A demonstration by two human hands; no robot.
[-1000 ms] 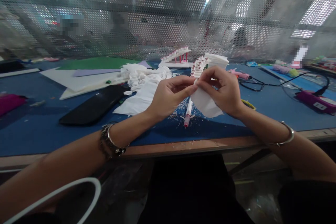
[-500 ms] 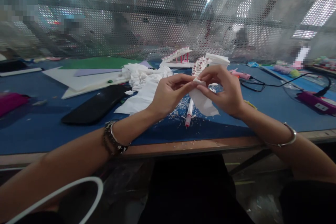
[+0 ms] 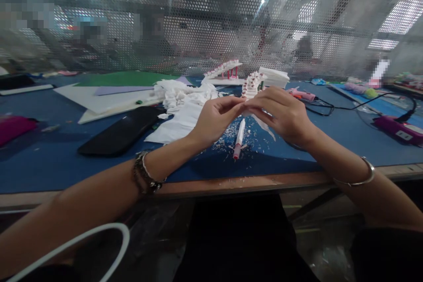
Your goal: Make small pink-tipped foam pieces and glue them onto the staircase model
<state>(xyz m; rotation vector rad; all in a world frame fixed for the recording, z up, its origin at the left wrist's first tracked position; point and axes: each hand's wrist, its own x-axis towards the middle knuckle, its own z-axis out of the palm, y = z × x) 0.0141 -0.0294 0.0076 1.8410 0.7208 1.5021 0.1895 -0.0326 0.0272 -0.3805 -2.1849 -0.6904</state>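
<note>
My left hand and my right hand meet over the table, fingertips pinched together on a piece of white tissue. Most of the tissue is hidden by my fingers; a thin flap hangs below the right hand. Beneath them lies a white pen with a red end, among small white scraps. A pile of torn, crumpled tissue sits left of my hands. Just behind them stands a curved white piece dotted with dark red.
A white stepped model on red posts stands at the back. To the left are a black phone-like slab and green sheet. A pink glue gun and purple power strip lie right, with a black cable.
My right hand has turned over the tissue, its fingers now covering the pinched part. The hanging flap has swung right and narrowed, uncovering more of the pen.
</note>
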